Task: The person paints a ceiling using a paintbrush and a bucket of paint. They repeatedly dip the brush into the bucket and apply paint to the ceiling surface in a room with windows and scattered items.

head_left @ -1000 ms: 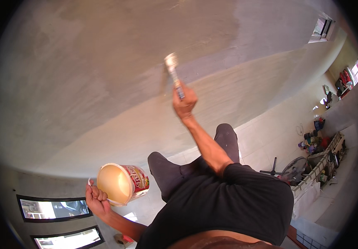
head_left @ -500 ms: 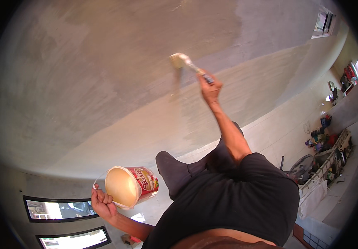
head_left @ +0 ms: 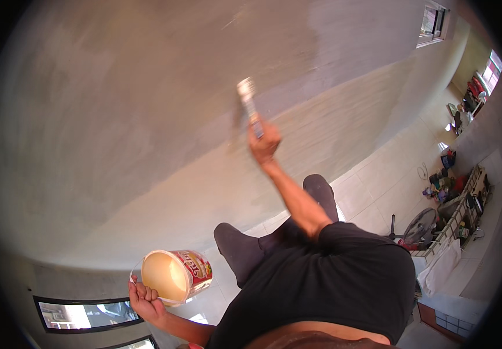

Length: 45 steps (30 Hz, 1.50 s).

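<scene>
My right hand (head_left: pixel 266 143) is closed round the handle of a paintbrush (head_left: pixel 247 99), its pale bristles up against the grey wall (head_left: pixel 163 116) and slightly blurred. At the lower left my left hand (head_left: pixel 145 298) grips the thin handle of a plastic bucket (head_left: pixel 197 272), which is red and white with printing. The bucket is tilted, its mouth facing left, and cream-coloured inside; how much it holds I cannot tell. Across the wall, darker brownish patches meet lighter grey and beige ones along a slanting edge.
Tall narrow windows (head_left: pixel 88 314) stand at the lower left, and a small window (head_left: pixel 431 24) at the upper right. On the tiled floor (head_left: pixel 361 195) to the right are a fan (head_left: pixel 421 225), a rack (head_left: pixel 454 230) and scattered items (head_left: pixel 446 186).
My right hand has moved left and down with the paintbrush, which now points more upright. The bucket has shifted slightly left and down in view, still in my left hand.
</scene>
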{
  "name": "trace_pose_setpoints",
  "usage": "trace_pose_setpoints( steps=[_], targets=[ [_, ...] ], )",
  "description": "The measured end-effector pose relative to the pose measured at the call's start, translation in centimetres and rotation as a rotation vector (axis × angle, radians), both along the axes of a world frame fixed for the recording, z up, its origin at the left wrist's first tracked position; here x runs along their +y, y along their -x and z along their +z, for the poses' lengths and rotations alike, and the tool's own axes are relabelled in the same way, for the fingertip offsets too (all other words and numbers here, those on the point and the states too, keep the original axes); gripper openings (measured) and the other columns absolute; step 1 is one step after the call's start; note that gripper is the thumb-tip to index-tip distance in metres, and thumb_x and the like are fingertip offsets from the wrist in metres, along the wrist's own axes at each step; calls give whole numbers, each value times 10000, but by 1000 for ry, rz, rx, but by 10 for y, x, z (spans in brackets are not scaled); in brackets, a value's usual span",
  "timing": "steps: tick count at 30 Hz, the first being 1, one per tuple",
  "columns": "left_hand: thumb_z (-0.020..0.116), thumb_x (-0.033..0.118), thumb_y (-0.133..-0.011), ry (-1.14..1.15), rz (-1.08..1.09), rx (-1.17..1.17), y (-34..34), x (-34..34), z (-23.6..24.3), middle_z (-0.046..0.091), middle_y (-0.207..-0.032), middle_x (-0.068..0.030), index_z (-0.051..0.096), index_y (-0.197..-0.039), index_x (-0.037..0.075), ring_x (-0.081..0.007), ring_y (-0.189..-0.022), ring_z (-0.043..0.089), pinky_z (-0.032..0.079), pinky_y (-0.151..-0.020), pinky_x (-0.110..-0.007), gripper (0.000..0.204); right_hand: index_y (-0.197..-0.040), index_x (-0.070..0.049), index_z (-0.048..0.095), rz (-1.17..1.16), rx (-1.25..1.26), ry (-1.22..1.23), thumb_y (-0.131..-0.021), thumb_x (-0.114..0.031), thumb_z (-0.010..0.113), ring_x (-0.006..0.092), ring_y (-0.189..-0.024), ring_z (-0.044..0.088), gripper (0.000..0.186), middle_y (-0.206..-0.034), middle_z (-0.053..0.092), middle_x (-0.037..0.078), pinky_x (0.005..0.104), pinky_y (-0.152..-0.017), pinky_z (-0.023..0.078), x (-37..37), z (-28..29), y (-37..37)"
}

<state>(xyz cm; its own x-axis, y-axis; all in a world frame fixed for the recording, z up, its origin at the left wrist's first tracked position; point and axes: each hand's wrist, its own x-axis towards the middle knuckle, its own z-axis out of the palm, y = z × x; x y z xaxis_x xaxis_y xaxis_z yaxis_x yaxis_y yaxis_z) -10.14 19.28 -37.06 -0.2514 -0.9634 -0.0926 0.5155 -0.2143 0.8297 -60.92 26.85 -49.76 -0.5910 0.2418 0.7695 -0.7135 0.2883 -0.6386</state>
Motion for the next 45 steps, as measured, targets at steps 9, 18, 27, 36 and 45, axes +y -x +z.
trace_pose_setpoints(
  steps=[9,18,27,36,45],
  targets=[
    [443,227,-1030,-66,144,31,11,-2,7,254,-570,70,535,-1088,17,-21,-422,148,127,-364,-214,236,-1015,-32,728,643,-55,2,-777,-129,778,217,-670,662,261,-809,705,139,317,-623,507,-9,24,-12],
    [437,212,-1029,5,-51,30,-9,-8,4,247,-564,69,543,-1081,13,-23,-423,144,133,-376,-216,232,-966,22,724,118,-164,486,-841,-115,738,112,-709,636,186,-810,707,39,261,-659,509,195,28,183],
    [425,173,-1022,72,-173,34,-4,3,18,253,-553,69,539,-1058,-14,-18,-417,165,132,-381,-216,223,-963,-42,727,-190,-82,244,-847,-191,722,233,-590,610,189,-708,672,116,362,-562,457,134,53,104],
    [425,185,-1018,74,-194,-21,1,-12,16,265,-558,76,545,-1064,-4,-17,-423,188,140,-390,-207,228,-1002,-52,726,495,139,-4,-770,-113,776,260,-563,578,245,-696,640,110,356,-572,445,-43,54,-139],
    [438,156,-1003,15,-248,-86,8,-9,33,308,-564,72,550,-1108,-18,-29,-433,256,212,-414,-199,232,-945,18,728,1264,-280,-111,-806,-136,774,84,-641,597,212,-755,703,39,241,-554,450,40,153,-181]
  ],
)
